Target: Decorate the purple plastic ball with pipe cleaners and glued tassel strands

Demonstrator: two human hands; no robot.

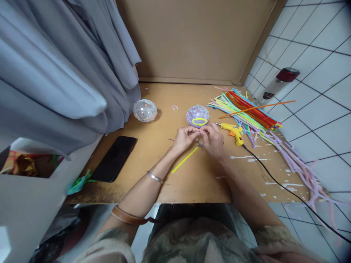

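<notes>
My left hand (187, 138) and my right hand (212, 140) meet in the middle of the table with closed, pinching fingertips. Just beyond the fingertips stands a small yellow pipe cleaner loop (199, 119), its near edge at my fingers, so both hands appear to pinch its ends. Behind the loop sits a round clear bowl with purple decoration (192, 114). A straight yellow pipe cleaner piece (184, 160) lies between my forearms. Partly hidden under my right hand is a small grey metal tool (200, 145), perhaps scissors.
To the right lie a yellow glue gun (232, 132) with a black cord (263, 164) and a bundle of coloured pipe cleaners (246, 107). A clear decorated bowl (144, 110), a phone (113, 159) and a grey curtain (82, 65) are left. A bottle (279, 84) stands by the tiles.
</notes>
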